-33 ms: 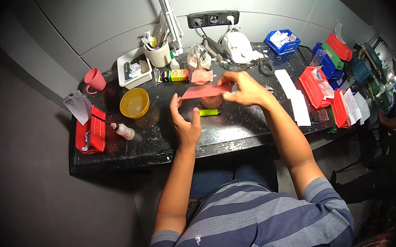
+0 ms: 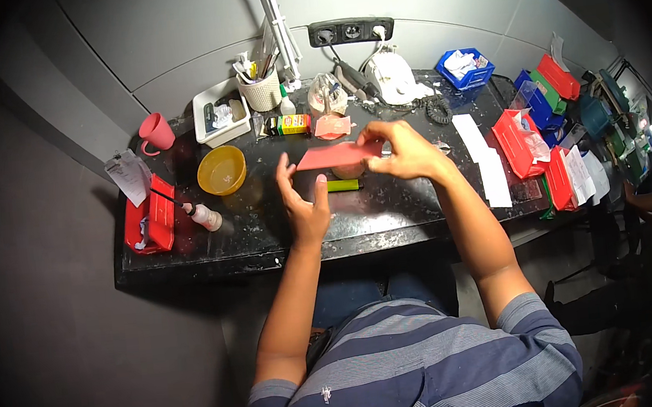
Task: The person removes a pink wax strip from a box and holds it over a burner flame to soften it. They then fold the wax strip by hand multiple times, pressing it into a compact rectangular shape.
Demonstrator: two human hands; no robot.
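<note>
A flat, stiff pink-red wax sheet [image 2: 329,155] is held above the bench. My right hand [image 2: 406,152] pinches its right end between thumb and fingers. Beside its left end, my left hand [image 2: 307,209] has its thumb and fingers spread; whether a fingertip touches the sheet I cannot tell. Below the sheet, a round pinkish piece [image 2: 350,171] shows only in part. A lime-green lighter [image 2: 344,186] lies just in front of it. Behind the sheet are another pink piece [image 2: 333,127] and a clear bag of pale material [image 2: 327,97].
On the left stand a yellow bowl [image 2: 222,171], a dropper bottle [image 2: 206,217], a red bin [image 2: 156,220] and a pink mug [image 2: 156,133]. White paper strips [image 2: 485,161] and red bins [image 2: 519,146] are on the right. A lamp arm [image 2: 275,20] rises at the back.
The pink wax sheet has shifted slightly left and tilted, showing more of its face. My left hand has moved a little left; my right hand has barely moved.
</note>
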